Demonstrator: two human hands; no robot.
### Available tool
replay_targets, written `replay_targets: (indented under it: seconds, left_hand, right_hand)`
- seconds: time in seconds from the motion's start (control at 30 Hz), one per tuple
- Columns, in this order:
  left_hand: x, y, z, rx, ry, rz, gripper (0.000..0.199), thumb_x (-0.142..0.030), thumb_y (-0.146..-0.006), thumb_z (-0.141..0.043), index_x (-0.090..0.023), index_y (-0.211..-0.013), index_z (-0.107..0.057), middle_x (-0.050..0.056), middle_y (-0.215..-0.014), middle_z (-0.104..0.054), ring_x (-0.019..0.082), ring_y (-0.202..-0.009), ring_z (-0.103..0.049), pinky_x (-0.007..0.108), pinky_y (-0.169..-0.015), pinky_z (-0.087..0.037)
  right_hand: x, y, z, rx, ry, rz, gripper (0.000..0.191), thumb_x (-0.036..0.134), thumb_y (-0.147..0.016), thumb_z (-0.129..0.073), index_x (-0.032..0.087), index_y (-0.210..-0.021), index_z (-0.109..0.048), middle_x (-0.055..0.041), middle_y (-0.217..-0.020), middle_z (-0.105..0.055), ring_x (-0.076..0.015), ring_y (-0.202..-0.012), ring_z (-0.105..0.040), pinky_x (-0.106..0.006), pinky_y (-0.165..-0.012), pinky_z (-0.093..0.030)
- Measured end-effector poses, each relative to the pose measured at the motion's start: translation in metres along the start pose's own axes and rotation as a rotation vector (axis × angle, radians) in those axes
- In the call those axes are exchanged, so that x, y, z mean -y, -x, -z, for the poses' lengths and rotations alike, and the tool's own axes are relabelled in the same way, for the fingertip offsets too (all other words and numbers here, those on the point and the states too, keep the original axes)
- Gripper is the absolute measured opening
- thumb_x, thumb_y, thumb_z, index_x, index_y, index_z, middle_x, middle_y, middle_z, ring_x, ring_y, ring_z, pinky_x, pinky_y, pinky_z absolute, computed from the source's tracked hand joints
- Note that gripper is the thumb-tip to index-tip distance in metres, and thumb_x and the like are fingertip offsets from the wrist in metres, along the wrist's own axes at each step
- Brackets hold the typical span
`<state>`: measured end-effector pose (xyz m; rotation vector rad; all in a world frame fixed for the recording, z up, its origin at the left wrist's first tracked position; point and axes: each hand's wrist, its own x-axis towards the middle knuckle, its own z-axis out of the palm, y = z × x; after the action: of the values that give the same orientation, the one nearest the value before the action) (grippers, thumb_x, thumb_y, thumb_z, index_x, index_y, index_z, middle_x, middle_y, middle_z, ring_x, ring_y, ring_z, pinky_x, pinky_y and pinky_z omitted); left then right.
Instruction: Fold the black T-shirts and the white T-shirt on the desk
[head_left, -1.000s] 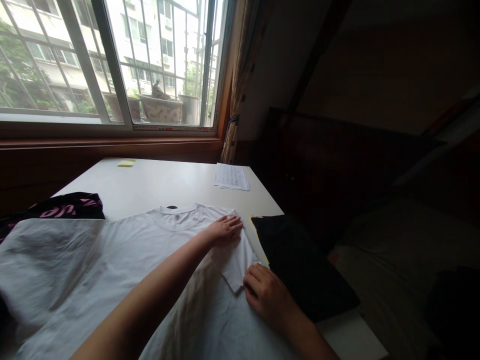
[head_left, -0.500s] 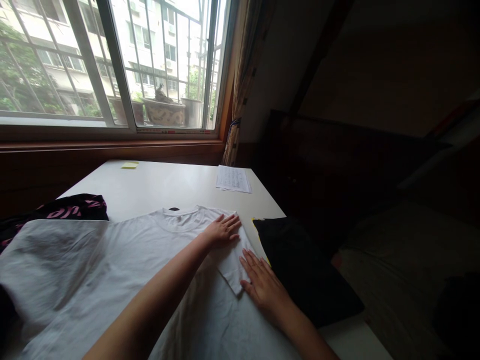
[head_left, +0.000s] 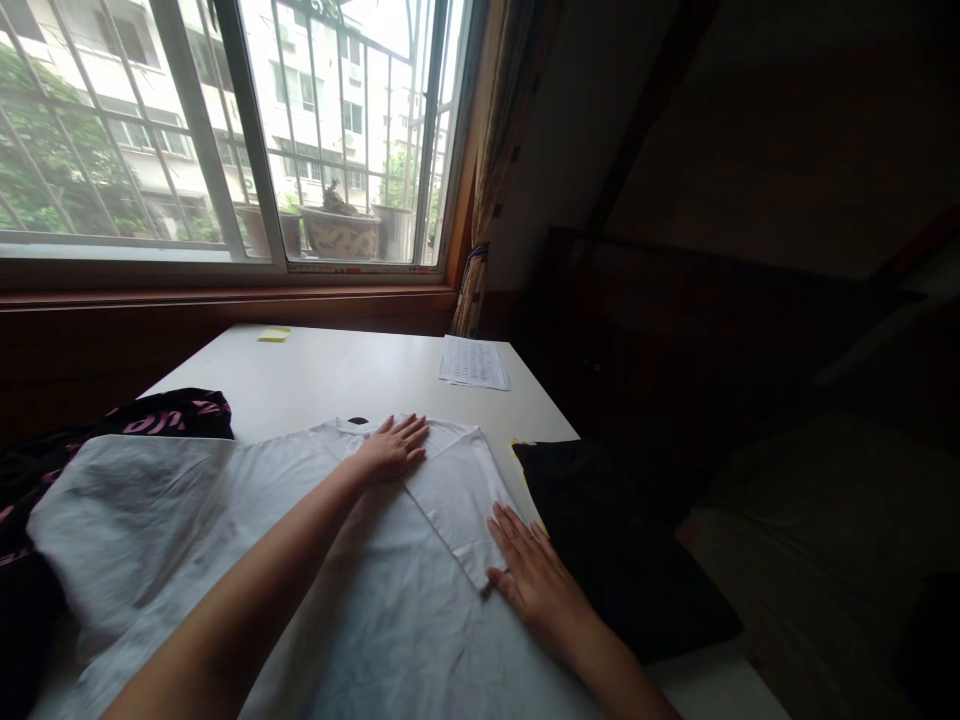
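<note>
One white shirt [head_left: 337, 590], spread on one worktop [head_left: 360, 365], its lower part cut off by the view. Two hands, open, flat on the shirt and apart: left hand [head_left: 391, 450] partly hiding the neckline, right hand [head_left: 529, 580] at the folded-over part. One black cloth [head_left: 191, 415] with pink lettering, at left, partly hidden by the shirt. One dark cloth [head_left: 615, 540], yellow-edged, at right, details lost in shadow. One yellow note [head_left: 274, 335], far left. Printed papers [head_left: 474, 363], far right, text illegible, sheets uncountable. One tied curtain [head_left: 471, 285]. One barred window [head_left: 352, 130], cut off; three pots [head_left: 341, 234] beyond.
</note>
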<state>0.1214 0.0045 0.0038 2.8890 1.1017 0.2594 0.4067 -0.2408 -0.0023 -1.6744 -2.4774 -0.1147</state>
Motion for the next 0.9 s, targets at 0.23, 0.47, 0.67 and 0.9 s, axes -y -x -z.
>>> replay_targets:
  seconds: [0.23, 0.47, 0.67, 0.9]
  left_hand:
    - [0.074, 0.096, 0.018, 0.035, -0.056, 0.205, 0.061, -0.051, -0.105, -0.026, -0.021, -0.159, -0.028, 0.008, -0.166, -0.021, 0.028, -0.155, -0.014, 0.054, -0.123, -0.014]
    - [0.103, 0.182, 0.021, 0.009, -0.161, 0.510, 0.063, -0.046, -0.103, -0.028, -0.015, -0.157, -0.034, 0.012, -0.166, -0.023, 0.028, -0.154, -0.019, 0.051, -0.122, -0.020]
    - [0.091, 0.187, 0.023, -0.055, -0.157, 0.502, 0.057, -0.039, -0.102, -0.030, -0.017, -0.153, -0.041, 0.011, -0.163, -0.032, 0.029, -0.152, -0.027, 0.052, -0.120, -0.025]
    - [0.083, 0.190, 0.032, -0.273, -0.058, 0.301, 0.045, -0.032, -0.102, -0.035, -0.022, -0.138, -0.060, 0.008, -0.149, -0.055, 0.024, -0.142, -0.045, 0.046, -0.121, -0.031]
  right_hand:
    - [-0.002, -0.005, 0.007, 0.092, -0.067, -0.048, 0.062, 0.053, -0.104, -0.034, 0.027, -0.160, -0.026, -0.0061, -0.164, -0.029, -0.0259, -0.149, -0.033, -0.051, -0.120, -0.030]
    - [-0.012, -0.048, 0.018, -0.112, -0.093, -0.033, 0.041, 0.035, -0.103, -0.040, 0.022, -0.137, -0.059, -0.0100, -0.134, -0.065, -0.0262, -0.123, -0.059, -0.049, -0.114, -0.037]
    - [-0.035, -0.133, 0.013, -0.144, -0.241, -0.368, 0.037, 0.028, -0.096, -0.051, 0.016, -0.130, -0.060, -0.0141, -0.127, -0.062, -0.0261, -0.117, -0.059, -0.039, -0.106, -0.042]
    - [-0.061, -0.190, -0.009, -0.058, -0.302, -0.565, 0.051, 0.030, -0.086, -0.065, 0.011, -0.132, -0.053, -0.0133, -0.104, -0.067, -0.0270, -0.101, -0.065, -0.035, -0.089, -0.047]
